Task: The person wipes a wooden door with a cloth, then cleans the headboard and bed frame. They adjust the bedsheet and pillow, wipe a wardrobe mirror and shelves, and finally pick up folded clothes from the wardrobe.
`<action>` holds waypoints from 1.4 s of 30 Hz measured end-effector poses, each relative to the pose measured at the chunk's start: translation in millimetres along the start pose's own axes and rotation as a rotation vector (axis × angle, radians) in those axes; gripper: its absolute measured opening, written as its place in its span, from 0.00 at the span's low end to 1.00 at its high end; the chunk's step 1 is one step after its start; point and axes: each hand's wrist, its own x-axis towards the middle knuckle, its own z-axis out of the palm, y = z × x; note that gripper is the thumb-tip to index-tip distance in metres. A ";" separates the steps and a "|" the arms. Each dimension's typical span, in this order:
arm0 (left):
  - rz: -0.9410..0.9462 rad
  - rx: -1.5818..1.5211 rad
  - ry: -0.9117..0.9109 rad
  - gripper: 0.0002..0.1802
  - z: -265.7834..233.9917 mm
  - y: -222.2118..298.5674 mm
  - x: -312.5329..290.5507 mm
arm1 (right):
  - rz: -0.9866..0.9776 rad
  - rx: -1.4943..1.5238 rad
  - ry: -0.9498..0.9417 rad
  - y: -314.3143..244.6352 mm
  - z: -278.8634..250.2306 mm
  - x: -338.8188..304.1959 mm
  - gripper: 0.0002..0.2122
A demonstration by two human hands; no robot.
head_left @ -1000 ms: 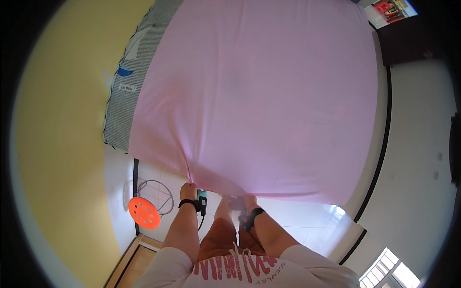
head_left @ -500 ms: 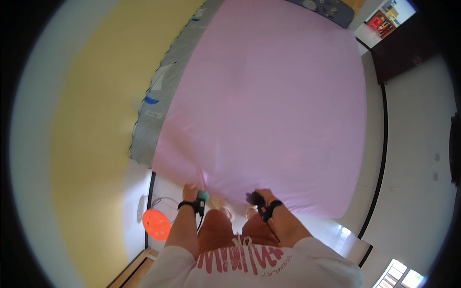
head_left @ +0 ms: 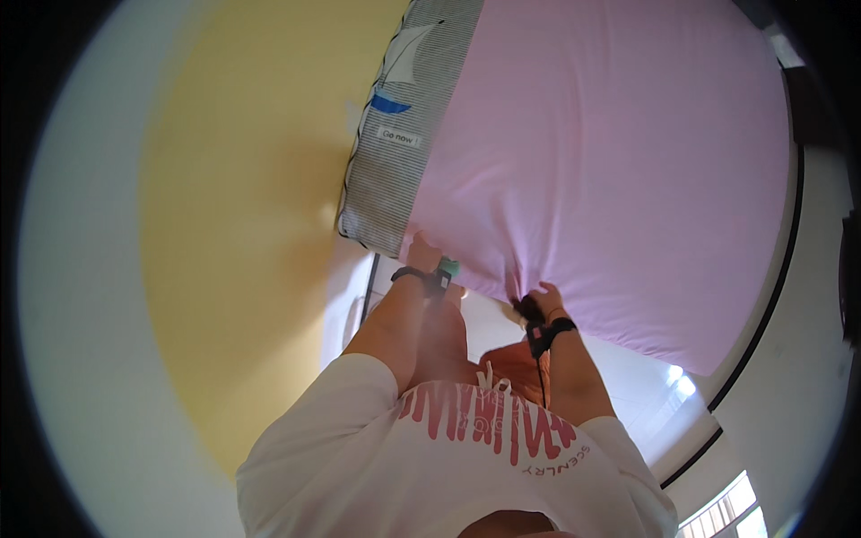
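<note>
A smooth pink bedsheet (head_left: 619, 161) covers a large mattress, with creases running toward its near edge. My left hand (head_left: 424, 253) is closed on the sheet's edge at the near left corner, beside a grey striped strip (head_left: 386, 193) bearing a blue and white sailboat figure. My right hand (head_left: 547, 299) grips the near edge farther right, where the folds gather tightly; some of its fingers are hidden. Both wrists carry black straps with small devices. A small green part shows beside the left hand, and a dark piece I cannot make out beside the right.
A yellow and white wall (head_left: 242, 224) rises close on the left, along the striped strip. Pale tiled floor (head_left: 619, 381) with a dark border line lies to the right of my legs. A bright window (head_left: 731, 511) shows at the lower right.
I have leaned closer to the near left corner. My left hand has moved left along the edge to the corner, and my right hand now pulls up folds nearer to it.
</note>
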 end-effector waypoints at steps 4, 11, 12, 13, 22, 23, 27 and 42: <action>0.626 0.282 -0.014 0.37 -6.2 -84.8 32.7 | -0.477 -0.439 -0.007 -68.4 30.3 -61.6 0.29; -0.013 0.155 0.433 0.32 -22.7 -35.5 -10.5 | -0.260 -0.514 -0.062 -160.8 31.4 -96.0 0.34; -0.047 0.182 0.439 0.31 -16.5 -41.6 -3.5 | -0.242 -0.626 0.016 -168.9 19.8 -103.1 0.35; -0.013 0.042 0.286 0.26 -19.1 -34.3 -1.0 | -0.293 -0.662 0.116 -155.8 10.9 -90.4 0.36; -0.043 0.568 0.067 0.16 -49.5 -42.2 -29.3 | -0.008 -0.887 -0.248 -183.0 -41.0 -128.1 0.38; -0.058 0.552 0.075 0.16 -51.4 -42.6 -28.2 | 0.004 -0.850 -0.309 -179.2 -36.4 -126.1 0.37; 0.325 0.573 0.578 0.16 -22.3 -120.6 24.1 | -0.112 -0.756 -0.169 -136.8 -21.5 -93.6 0.37; 0.396 0.951 -0.287 0.19 -20.0 -3.1 -14.8 | -0.255 -0.396 -0.171 -99.4 46.1 -64.4 0.18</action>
